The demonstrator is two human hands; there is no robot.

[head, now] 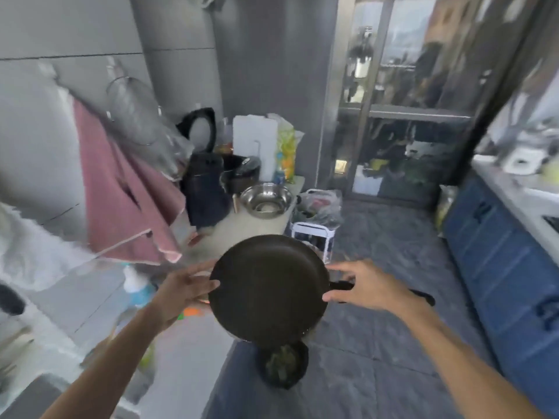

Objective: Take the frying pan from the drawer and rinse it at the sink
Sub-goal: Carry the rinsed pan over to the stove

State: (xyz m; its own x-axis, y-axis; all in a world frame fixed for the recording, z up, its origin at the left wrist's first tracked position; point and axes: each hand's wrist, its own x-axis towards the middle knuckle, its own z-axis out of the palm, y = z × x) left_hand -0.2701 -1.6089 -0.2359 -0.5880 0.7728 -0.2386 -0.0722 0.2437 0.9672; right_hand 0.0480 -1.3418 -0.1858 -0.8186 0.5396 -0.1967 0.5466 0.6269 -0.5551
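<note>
i have the frying pan (266,285) up in the air, level and bottom down. it hangs over the near end of the bench (257,228) and the grey floor (393,328), so it is out of the drawer and not yet at the sink. no tap or basin shows clearly in this smeared frame.

the left grip (181,288) is open, with straight fingertips pressed against the pan's left rim. the right grip (372,288) lies over the root of the pan's handle (423,296) with its visible fingers spread and the thumb at the rim. the handle runs under the palm, and i cannot tell whether any finger is curled beneath it.

the main risk, as i judge it, is the hold. if the pan is only squeezed between fingertips on either side, a small tilt or a damp rim could let it slide out. straight below sits a small dark bowl (284,364) with something green in it, and a dropped pan would hit that or the floor.

the second risk is the swing to the left. the blue-and-white bottle (139,285) stands just beside the left grip, and the pink towel (121,192) hangs low over that side. a wide sweep could knock the bottle over or snag the cloth. the steel mixing bowl (266,201) beyond the pan is well apart and less of a worry. i would want the handle firmly wrapped first.
</note>
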